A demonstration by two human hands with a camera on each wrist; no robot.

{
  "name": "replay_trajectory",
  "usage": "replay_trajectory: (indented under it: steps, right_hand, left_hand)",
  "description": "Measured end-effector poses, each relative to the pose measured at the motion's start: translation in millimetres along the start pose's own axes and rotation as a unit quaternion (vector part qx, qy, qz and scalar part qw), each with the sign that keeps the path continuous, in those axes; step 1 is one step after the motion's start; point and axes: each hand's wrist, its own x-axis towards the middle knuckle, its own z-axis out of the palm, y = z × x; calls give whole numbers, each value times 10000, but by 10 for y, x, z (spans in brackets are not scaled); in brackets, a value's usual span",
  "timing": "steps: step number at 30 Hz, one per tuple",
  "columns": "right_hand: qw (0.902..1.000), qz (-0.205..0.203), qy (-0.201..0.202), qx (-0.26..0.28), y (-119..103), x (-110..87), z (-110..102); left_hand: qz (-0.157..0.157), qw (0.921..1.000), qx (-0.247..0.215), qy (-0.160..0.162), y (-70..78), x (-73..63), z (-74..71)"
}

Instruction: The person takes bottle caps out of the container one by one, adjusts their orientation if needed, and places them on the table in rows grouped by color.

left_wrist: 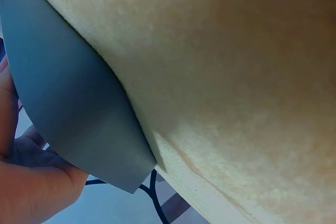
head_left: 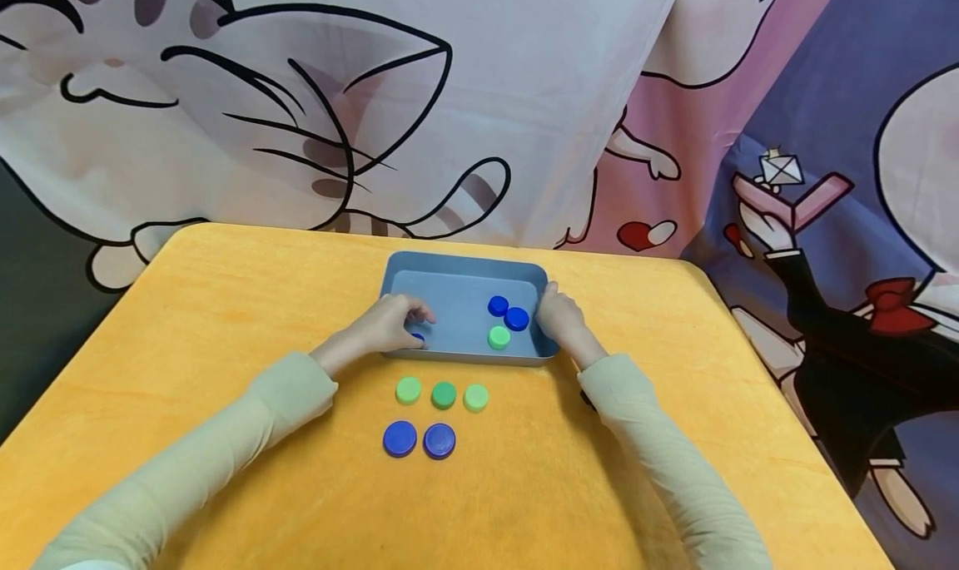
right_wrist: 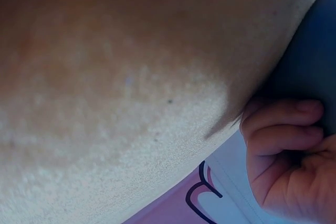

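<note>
A blue-grey tray [head_left: 457, 287] lies on the table with bottle caps inside. My left hand [head_left: 390, 320] reaches over its left end, index finger bent and apart from the thumb. A blue cap [head_left: 418, 337] shows by the thumb, partly hidden by the hand. My right hand [head_left: 560, 314] grips the tray's right rim, and its curled fingers [right_wrist: 283, 116] show against the tray wall in the right wrist view. Two blue caps [head_left: 516, 319] and a light green cap [head_left: 499, 337] lie in the tray's right half.
On the yellow table [head_left: 300, 487], in front of the tray, are a row of three green caps [head_left: 444, 395] and, nearer, two larger blue caps [head_left: 399, 438]. A cartoon-printed cloth [head_left: 524, 96] hangs behind the table's far edge.
</note>
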Motion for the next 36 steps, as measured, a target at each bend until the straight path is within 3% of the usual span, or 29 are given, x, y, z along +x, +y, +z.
replay_trajectory:
  steps: [16, 26, 36]
  right_hand:
    - [10000, 18, 28, -6, -17, 0, -7]
    - [10000, -54, 53, -27, -12, -2, -7]
    - [9999, -111, 43, -25, -1, -20, -9]
  left_hand:
    - [113, 9995, 215, -202, -33, 26, -22]
    - [-13, 9990, 298, -334, -16, 28, -24]
    - [23, 9993, 345, -164, -32, 17, -4]
